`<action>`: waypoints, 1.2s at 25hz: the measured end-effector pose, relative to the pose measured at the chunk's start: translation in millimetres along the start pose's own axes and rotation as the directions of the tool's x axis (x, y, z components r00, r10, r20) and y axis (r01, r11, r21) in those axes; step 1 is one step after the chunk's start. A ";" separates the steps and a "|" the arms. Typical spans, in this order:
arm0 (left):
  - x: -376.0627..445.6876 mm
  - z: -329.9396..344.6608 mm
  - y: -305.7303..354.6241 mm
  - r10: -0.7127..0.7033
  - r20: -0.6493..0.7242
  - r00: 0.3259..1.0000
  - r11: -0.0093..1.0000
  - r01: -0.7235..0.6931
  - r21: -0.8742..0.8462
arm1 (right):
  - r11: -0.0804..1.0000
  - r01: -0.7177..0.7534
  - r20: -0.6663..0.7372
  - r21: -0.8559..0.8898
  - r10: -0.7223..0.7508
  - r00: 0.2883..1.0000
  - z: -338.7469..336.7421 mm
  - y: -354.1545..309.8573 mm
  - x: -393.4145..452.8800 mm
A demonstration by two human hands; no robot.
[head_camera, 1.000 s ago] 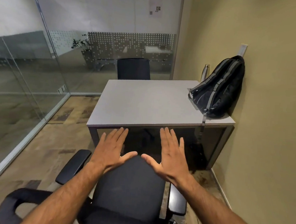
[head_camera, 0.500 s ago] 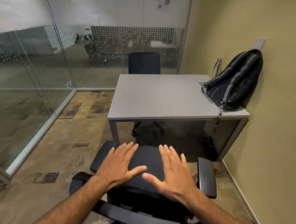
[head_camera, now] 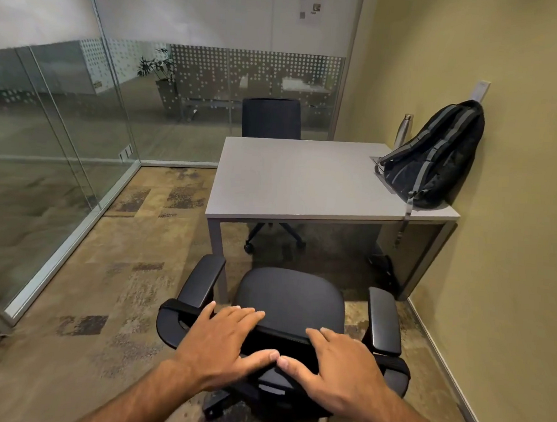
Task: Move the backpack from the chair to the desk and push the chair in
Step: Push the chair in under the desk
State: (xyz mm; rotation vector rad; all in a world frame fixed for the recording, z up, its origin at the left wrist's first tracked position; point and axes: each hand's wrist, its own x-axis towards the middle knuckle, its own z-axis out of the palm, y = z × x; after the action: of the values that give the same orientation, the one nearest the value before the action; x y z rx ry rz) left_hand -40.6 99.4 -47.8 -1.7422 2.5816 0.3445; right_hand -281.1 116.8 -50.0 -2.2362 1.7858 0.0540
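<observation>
The black office chair (head_camera: 291,296) stands on the carpet facing the grey desk (head_camera: 289,179), its seat bare and a short way out from the desk's front edge. My left hand (head_camera: 226,341) and my right hand (head_camera: 336,364) lie side by side on the top of the backrest. Their fingers curl over its front edge and the thumbs nearly touch behind it. The black backpack (head_camera: 437,158) with grey stripes sits on the desk's far right corner, leaning against the wall, with a strap hanging over the desk edge.
A steel bottle (head_camera: 402,130) stands behind the backpack. A second black chair (head_camera: 271,117) is tucked in on the desk's far side. Glass partitions (head_camera: 46,147) close the left and back; the olive wall (head_camera: 514,225) runs along the right.
My hands went from hovering open over the chair to resting on the top of its backrest. The chair has turned square to the desk, and my view has pulled back.
</observation>
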 end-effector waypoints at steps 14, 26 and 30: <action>13.6 12.5 46.8 0.008 -0.072 0.997 0.999 -0.005 0.048 | 0.999 -0.043 -0.146 -0.015 0.040 0.988 -9.3 53.7 -11.5; 50.4 10.8 64.2 -0.011 -0.125 0.992 0.998 0.018 0.056 | 0.998 -0.036 -0.189 -0.060 0.024 0.982 -17.8 87.2 15.6; 75.1 10.3 77.2 -0.058 -0.150 0.987 0.996 0.067 0.055 | 0.998 -0.011 -0.246 -0.065 -0.005 0.969 -27.3 108.8 33.7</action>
State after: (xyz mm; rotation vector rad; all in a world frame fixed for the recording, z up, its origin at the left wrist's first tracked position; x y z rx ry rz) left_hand -141.3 60.2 -53.9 -1.8919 2.5969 0.1393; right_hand -381.7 56.8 -51.5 -2.3750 1.9365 -0.1752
